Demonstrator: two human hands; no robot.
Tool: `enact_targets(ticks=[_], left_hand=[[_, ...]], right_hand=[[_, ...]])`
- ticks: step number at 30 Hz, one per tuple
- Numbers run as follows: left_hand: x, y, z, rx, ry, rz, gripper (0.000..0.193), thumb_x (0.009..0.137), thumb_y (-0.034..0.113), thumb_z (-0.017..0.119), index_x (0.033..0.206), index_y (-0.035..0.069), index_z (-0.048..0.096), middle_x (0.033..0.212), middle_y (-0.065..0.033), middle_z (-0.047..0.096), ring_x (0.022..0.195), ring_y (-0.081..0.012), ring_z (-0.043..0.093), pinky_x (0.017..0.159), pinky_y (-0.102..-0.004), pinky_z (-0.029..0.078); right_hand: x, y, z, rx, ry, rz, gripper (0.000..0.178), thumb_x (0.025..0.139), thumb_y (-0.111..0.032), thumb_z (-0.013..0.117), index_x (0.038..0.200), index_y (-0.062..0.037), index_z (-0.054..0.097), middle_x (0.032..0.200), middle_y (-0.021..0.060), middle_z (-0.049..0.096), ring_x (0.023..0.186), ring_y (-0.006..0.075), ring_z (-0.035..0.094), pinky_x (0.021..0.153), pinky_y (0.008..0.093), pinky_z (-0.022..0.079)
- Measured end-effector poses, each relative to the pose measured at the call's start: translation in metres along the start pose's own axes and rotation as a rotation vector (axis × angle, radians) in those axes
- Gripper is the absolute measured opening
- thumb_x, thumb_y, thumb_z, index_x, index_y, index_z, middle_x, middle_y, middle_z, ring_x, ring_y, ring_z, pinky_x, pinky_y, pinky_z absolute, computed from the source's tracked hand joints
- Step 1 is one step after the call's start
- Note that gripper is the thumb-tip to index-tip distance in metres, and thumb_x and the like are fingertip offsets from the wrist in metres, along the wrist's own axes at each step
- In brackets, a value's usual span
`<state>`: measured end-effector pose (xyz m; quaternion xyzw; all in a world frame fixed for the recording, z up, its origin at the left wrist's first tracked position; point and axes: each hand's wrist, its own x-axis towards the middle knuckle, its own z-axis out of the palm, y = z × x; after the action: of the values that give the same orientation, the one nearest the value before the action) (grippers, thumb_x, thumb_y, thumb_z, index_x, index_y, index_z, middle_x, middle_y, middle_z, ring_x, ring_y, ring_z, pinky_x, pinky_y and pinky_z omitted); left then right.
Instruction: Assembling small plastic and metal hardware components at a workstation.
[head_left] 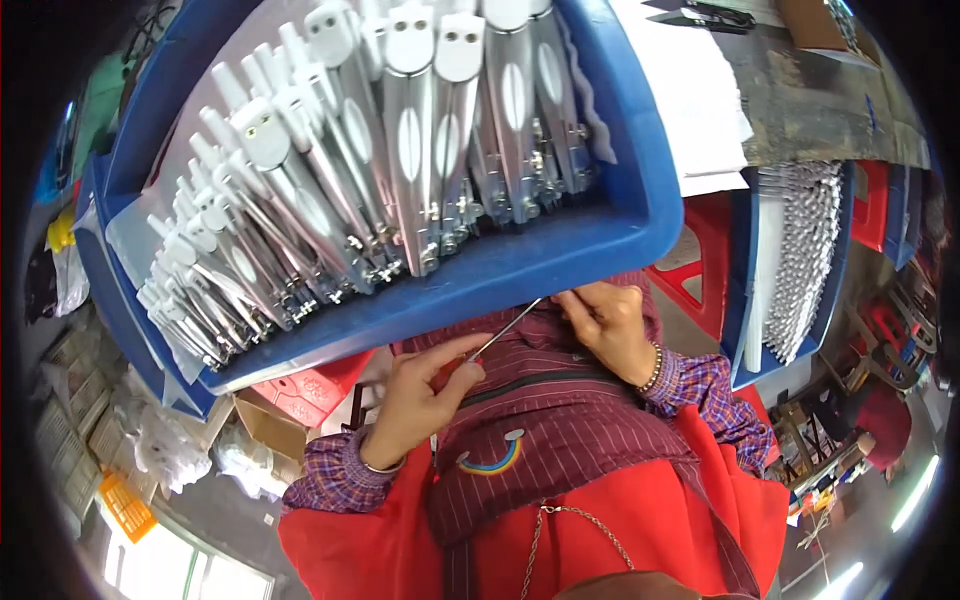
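My left hand (420,395) is closed around the red handle of a screwdriver (508,333), whose thin metal shaft slants up to the right in front of my apron. Close to the tip of that shaft, my right hand (612,325) has its fingers pinched together; whatever they hold is hidden. Just beyond both hands stands a large blue bin (450,300) filled with long silver metal parts (410,140), several with white flat ends and small screws at their lower ends.
To the right, another blue bin (742,290) carries densely packed silver parts (805,260), with a red plastic stool (705,255) beside it. White paper (700,100) and black-handled pliers (700,15) lie on the worktable (800,110). A cardboard box (270,430) sits at lower left.
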<state>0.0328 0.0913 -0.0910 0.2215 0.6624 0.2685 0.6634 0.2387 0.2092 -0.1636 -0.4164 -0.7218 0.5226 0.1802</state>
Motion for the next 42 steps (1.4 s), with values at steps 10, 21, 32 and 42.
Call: enact_targets(ticks=[10,21,32,42], left_hand=[[-0.006,0.008,0.006,0.207,0.054,0.102,0.034,0.084,0.009,0.062,0.118,0.006,0.060,0.096,-0.0152,0.068,0.085,-0.0220,0.068,0.075,-0.0281,0.050],[0.002,0.017,-0.013,-0.795,-0.266,-0.513,0.033,0.100,0.018,0.040,0.127,0.002,0.048,0.093,-0.0128,0.060,0.042,-0.0042,0.036,0.034,-0.0167,0.024],[0.006,0.020,0.001,-0.289,-0.070,-0.364,0.034,0.094,0.012,0.052,0.126,0.000,0.054,0.076,-0.0058,0.063,0.043,-0.0013,0.038,0.038,-0.0164,0.027],[0.006,0.002,0.006,-0.016,0.006,-0.032,0.029,0.092,0.006,0.052,0.118,-0.004,0.060,0.072,-0.0038,0.062,0.069,-0.0066,0.055,0.061,-0.0201,0.044]], right_hand=[[-0.002,0.003,0.000,0.005,0.003,0.046,0.019,0.082,-0.006,0.065,0.099,0.0028,0.065,0.064,0.0172,0.060,0.052,0.0256,0.062,0.045,0.0320,0.045],[-0.002,0.002,0.001,0.026,0.001,0.045,0.018,0.082,-0.004,0.065,0.098,0.0040,0.064,0.066,0.0178,0.061,0.055,0.0274,0.064,0.046,0.0317,0.046],[0.001,0.008,0.004,-0.052,-0.028,-0.095,0.014,0.079,0.002,0.065,0.092,0.0065,0.062,0.064,0.0190,0.057,0.052,0.0293,0.061,0.044,0.0354,0.044],[-0.001,0.009,0.009,-0.089,0.033,-0.129,0.011,0.080,0.000,0.066,0.089,0.0052,0.063,0.059,0.0179,0.054,0.046,0.0270,0.057,0.042,0.0343,0.041]])
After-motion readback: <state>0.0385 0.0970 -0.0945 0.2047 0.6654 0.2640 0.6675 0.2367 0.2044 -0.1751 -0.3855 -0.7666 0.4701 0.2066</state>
